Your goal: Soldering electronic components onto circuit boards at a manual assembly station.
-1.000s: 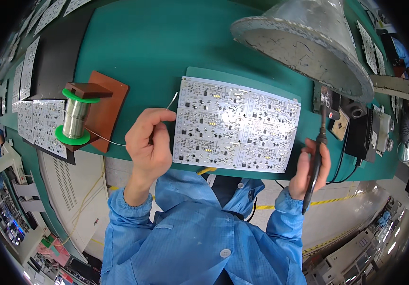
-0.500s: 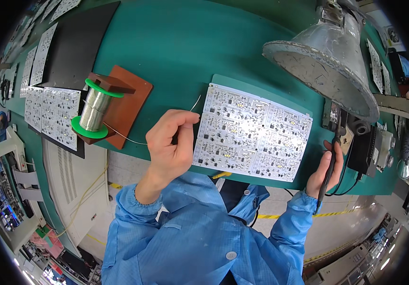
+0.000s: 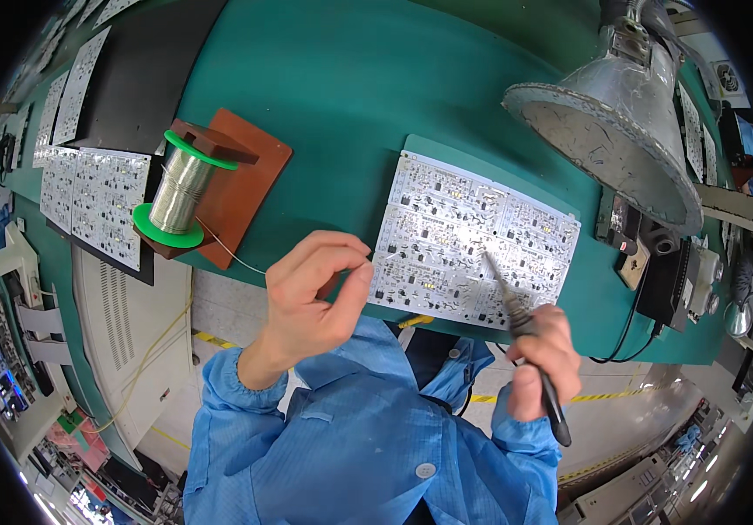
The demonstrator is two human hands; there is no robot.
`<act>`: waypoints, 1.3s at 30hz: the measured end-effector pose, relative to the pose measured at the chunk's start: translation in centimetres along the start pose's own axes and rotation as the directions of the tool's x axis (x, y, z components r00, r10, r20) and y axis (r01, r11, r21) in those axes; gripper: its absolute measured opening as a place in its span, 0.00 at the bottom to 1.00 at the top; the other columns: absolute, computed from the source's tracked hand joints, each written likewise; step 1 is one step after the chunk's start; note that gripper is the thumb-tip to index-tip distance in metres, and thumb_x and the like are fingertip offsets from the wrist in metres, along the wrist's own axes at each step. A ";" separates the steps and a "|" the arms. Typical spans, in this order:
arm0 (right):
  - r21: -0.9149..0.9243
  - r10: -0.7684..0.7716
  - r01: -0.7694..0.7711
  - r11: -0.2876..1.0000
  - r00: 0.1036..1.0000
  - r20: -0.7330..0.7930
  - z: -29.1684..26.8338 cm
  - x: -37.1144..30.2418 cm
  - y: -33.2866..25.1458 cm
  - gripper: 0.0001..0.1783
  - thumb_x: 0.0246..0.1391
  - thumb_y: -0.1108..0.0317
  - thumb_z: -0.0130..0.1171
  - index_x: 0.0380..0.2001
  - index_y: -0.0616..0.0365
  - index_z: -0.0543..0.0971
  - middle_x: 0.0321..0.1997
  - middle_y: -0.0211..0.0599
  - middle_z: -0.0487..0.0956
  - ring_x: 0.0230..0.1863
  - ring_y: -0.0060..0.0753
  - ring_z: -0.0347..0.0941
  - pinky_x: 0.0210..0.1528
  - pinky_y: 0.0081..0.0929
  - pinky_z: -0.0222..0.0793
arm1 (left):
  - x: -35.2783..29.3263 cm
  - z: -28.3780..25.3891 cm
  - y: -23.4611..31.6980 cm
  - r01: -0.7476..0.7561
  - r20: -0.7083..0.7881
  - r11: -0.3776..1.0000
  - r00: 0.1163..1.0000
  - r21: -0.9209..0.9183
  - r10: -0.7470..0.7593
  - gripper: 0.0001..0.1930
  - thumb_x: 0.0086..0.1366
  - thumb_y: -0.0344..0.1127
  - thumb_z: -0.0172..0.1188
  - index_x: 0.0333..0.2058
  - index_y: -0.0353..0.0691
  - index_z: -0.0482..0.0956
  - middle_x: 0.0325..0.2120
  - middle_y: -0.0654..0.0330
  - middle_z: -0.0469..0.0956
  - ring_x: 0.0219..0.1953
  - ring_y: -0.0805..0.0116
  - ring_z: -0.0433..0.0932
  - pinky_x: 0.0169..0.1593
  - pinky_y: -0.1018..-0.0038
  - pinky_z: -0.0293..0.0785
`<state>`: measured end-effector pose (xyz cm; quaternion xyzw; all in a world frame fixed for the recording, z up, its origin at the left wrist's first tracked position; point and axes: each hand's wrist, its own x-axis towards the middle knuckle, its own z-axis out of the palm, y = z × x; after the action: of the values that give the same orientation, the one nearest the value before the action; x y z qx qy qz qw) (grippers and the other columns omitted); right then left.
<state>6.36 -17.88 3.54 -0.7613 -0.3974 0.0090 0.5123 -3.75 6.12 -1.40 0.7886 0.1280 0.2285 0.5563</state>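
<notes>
A white panel of circuit boards (image 3: 411,229), dotted with small parts, lies on a green plate on the table. My right hand (image 3: 553,357) grips the handle of a soldering iron (image 3: 509,299), its tip over the middle of the panel; whether it touches cannot be told. Beside the panel's left edge, my left hand (image 3: 311,297) is closed in a pinch on solder wire (image 3: 235,256). That wire runs back to a solder spool (image 3: 178,194) with green flanges, mounted on a brown stand (image 3: 250,179).
A big metal lamp-like hood (image 3: 608,131) hangs over the right side. Below it are the iron's holder (image 3: 614,219) and a black box (image 3: 667,284) with a cable. More board panels (image 3: 110,206) lie at the left near a black sheet (image 3: 145,79).
My right hand has brought the soldering iron from beside the holder leftward over the panel. My left hand has dropped slightly nearer to me, and the wire end above its fingers no longer stands up.
</notes>
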 end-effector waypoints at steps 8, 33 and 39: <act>0.121 -0.054 0.044 0.992 0.995 0.081 2.8 2.2 -0.8 0.10 0.34 0.75 0.62 0.27 0.60 0.81 0.16 0.33 0.70 0.19 0.36 0.64 0.33 0.37 0.64 | -0.3 -0.2 1.0 0.134 0.022 0.991 0.991 -0.017 -0.134 0.04 0.50 0.20 0.62 0.24 0.34 0.76 0.33 0.57 0.80 0.19 0.80 0.71 0.20 0.82 0.62; 0.123 0.007 -0.011 0.992 0.999 0.032 2.8 2.2 -0.4 0.13 0.49 0.61 0.62 0.26 0.62 0.78 0.16 0.34 0.72 0.19 0.32 0.64 0.36 0.41 0.63 | 0.4 0.1 1.1 0.117 0.034 0.992 0.993 -0.055 -0.116 0.06 0.49 0.16 0.60 0.24 0.32 0.74 0.39 0.54 0.77 0.17 0.90 0.61 0.19 0.86 0.55; 0.131 0.031 -0.035 0.991 0.999 0.032 2.8 2.3 -0.3 0.14 0.50 0.61 0.62 0.26 0.62 0.78 0.16 0.34 0.72 0.20 0.32 0.65 0.36 0.41 0.64 | 1.0 0.7 1.1 0.165 0.046 0.986 0.986 -0.040 -0.163 0.05 0.49 0.19 0.62 0.25 0.34 0.75 0.37 0.57 0.76 0.18 0.82 0.68 0.19 0.82 0.60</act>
<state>6.53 -14.24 3.37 -0.7322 -0.3908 0.0548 0.5550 -2.59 5.56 -0.31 0.7678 0.1757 0.1680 0.5928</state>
